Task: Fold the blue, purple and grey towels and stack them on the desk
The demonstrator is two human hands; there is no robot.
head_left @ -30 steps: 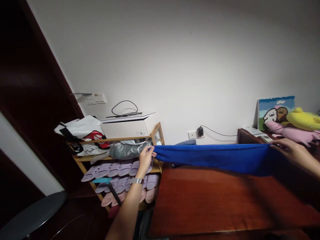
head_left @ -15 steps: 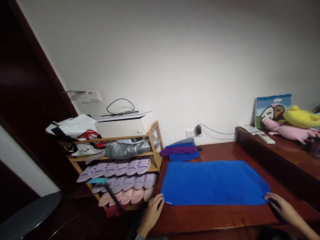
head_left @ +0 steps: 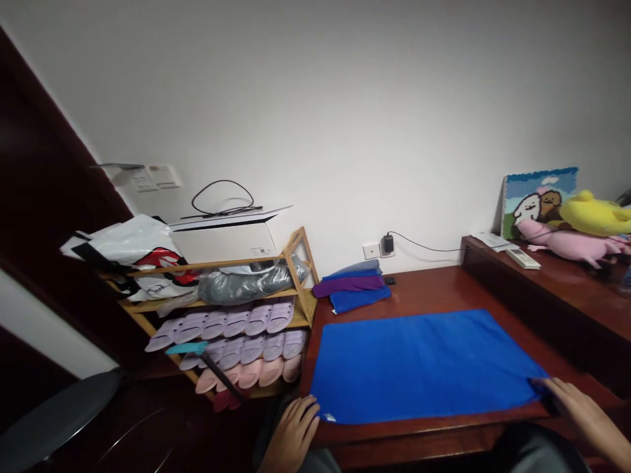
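Note:
A blue towel (head_left: 419, 368) lies spread flat on the red-brown wooden table (head_left: 428, 289), a small white tag at its near-left corner. At that corner, my left hand (head_left: 294, 430) has its fingers closed over the towel's edge, and the thumb is hidden. My right hand (head_left: 572, 402) pinches the near-right corner, its fingertips partly in shadow. Behind the spread towel, against the wall, is a pile of folded towels (head_left: 352, 286) in blue, purple and grey-blue.
Left of the table stands a wooden rack (head_left: 304, 276) with lilac and pink slippers, a white box (head_left: 224, 243) and a bag (head_left: 142, 246). A raised ledge on the right holds a remote control (head_left: 522, 258), plush toys (head_left: 572, 242) and a picture. A black plug (head_left: 388, 243) sits in the wall socket.
Both hands have come nearer to me with the blue towel's near corners, and its front edge is now closer to the table edge. The view has shifted slightly.

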